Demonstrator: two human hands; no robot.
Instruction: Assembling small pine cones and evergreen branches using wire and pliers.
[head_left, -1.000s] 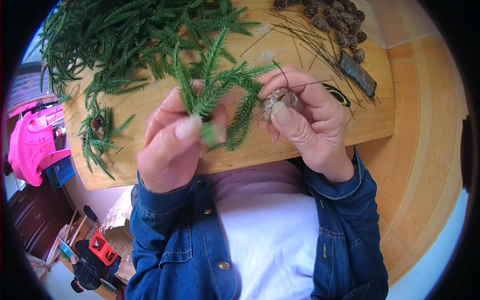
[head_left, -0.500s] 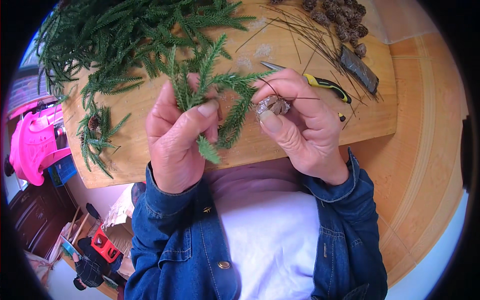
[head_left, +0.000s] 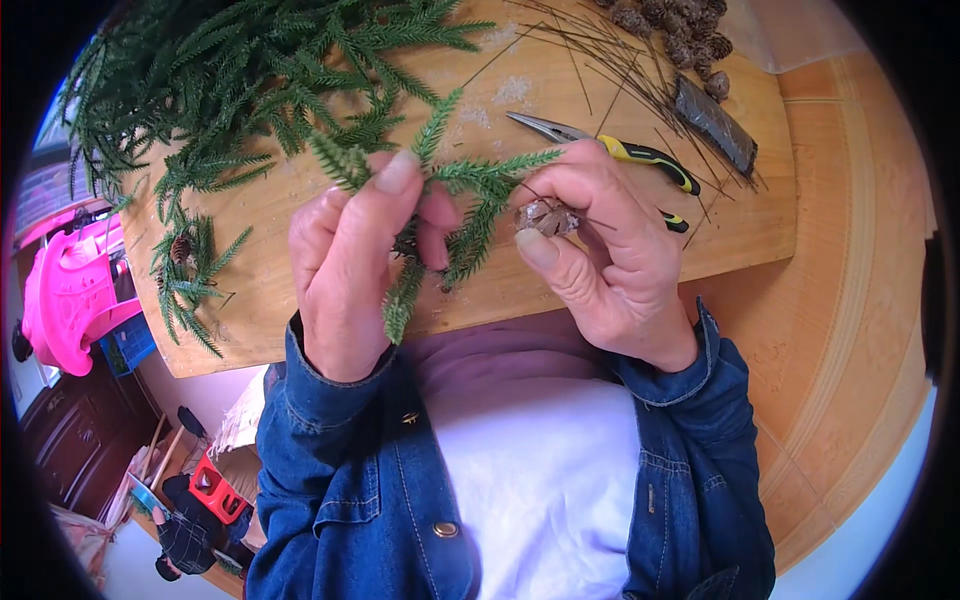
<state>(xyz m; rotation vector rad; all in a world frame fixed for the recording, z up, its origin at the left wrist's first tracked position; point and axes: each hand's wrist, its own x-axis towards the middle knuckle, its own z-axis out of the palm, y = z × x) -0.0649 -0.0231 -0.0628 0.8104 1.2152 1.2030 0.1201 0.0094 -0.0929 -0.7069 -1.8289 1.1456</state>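
My left hand [head_left: 350, 250] is closed on a green artificial pine sprig [head_left: 480, 190], its thumb pressed over the stem and needled tips fanning out around the fingers. Between the thumb and fingers of my right hand [head_left: 615, 255] sits a small brown pine cone [head_left: 546, 217] with a whitish coating. A thin dark wire sticks out from the cone. The sprig's right-hand tips reach close to the cone; whether they touch it I cannot tell. Just behind my right hand lie pliers [head_left: 560, 130] with yellow and black handles, partly covered by that hand.
A heap of green pine branches [head_left: 250, 80] covers the table's far left. A sprig with a small cone [head_left: 195, 270] lies at the left edge. Thin wires [head_left: 640, 85], a dark wrapped bundle [head_left: 715, 125] and several pine cones [head_left: 690, 30] lie far right. A person [head_left: 190, 530] is lower left.
The left hand has turned the sprig, and its thumb has shifted up along it. The right hand still holds the cone, nearly in place. More of the pliers shows.
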